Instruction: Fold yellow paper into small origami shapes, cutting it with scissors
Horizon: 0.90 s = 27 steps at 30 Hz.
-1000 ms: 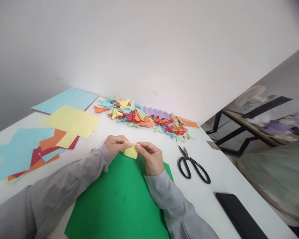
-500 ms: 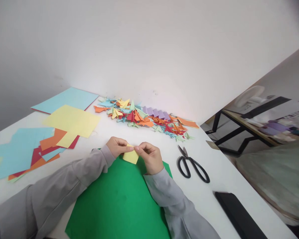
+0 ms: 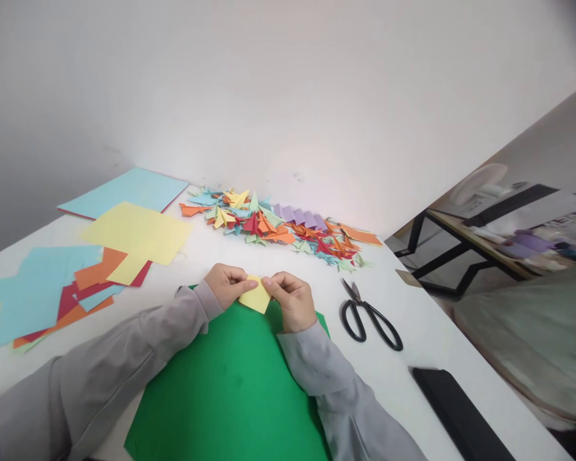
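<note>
A small yellow piece of paper (image 3: 255, 299) is pinched between both hands above the far edge of a green sheet (image 3: 230, 390). My left hand (image 3: 224, 285) grips its left side, thumb on top. On the right side, my right hand (image 3: 294, 299) holds it between thumb and curled fingers. The fingers behind the paper are partly hidden. Beyond the hands lies a pile of small folded paper planes (image 3: 264, 227) in several colours, along the wall. Black-handled scissors (image 3: 360, 310) rest partly spread to the right of my right hand.
At the left lie a large yellow sheet (image 3: 139, 232), a blue sheet (image 3: 33, 282), orange paper (image 3: 100, 269) and red pieces, with a blue stack (image 3: 125, 192) behind. A black flat object (image 3: 454, 410) lies at the near right. Past the table's right edge stands another table (image 3: 461, 237).
The two thumbs have moved a little apart along the top of the yellow paper, which has turned slightly. Both hands keep hold of it. Other things on the table look unmoved.
</note>
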{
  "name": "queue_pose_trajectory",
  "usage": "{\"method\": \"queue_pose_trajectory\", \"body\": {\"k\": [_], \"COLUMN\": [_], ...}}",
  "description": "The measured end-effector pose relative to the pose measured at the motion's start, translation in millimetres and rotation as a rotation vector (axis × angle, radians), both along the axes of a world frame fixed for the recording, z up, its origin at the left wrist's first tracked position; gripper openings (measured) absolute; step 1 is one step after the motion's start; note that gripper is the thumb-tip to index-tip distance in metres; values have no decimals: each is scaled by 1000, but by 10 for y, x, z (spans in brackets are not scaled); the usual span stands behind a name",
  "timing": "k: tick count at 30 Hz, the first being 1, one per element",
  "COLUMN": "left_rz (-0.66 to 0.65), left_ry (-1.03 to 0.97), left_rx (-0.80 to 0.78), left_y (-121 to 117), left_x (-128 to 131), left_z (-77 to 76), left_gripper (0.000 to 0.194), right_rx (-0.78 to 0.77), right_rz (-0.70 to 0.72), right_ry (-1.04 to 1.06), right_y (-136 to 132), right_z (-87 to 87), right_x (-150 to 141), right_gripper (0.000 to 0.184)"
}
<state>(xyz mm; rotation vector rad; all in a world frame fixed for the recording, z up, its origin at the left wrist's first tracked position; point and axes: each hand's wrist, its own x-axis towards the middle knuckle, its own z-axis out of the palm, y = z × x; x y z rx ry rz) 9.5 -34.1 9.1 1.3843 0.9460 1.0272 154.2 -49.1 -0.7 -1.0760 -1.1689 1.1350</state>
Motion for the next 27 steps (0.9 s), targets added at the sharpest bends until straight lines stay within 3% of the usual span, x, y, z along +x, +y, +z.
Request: {"method": "queue_pose_trajectory", "body": {"k": [15, 22, 27], "left_rz": [-77, -68, 22], "left_ry": [88, 254, 302], "left_rx": [-133, 15, 65], "left_y": [5, -3, 28], "left_x": [14, -16, -66], "left_z": [-31, -10, -39], "left_gripper": [34, 37, 41], "right_rx": [-24, -55, -134], "right_rz": [-33, -52, -186], "right_ry": [46, 70, 251], "right_y": [40, 43, 134], "right_z": [-42, -32, 37], "right_x": [35, 29, 180], "right_gripper": [24, 24, 29]}}
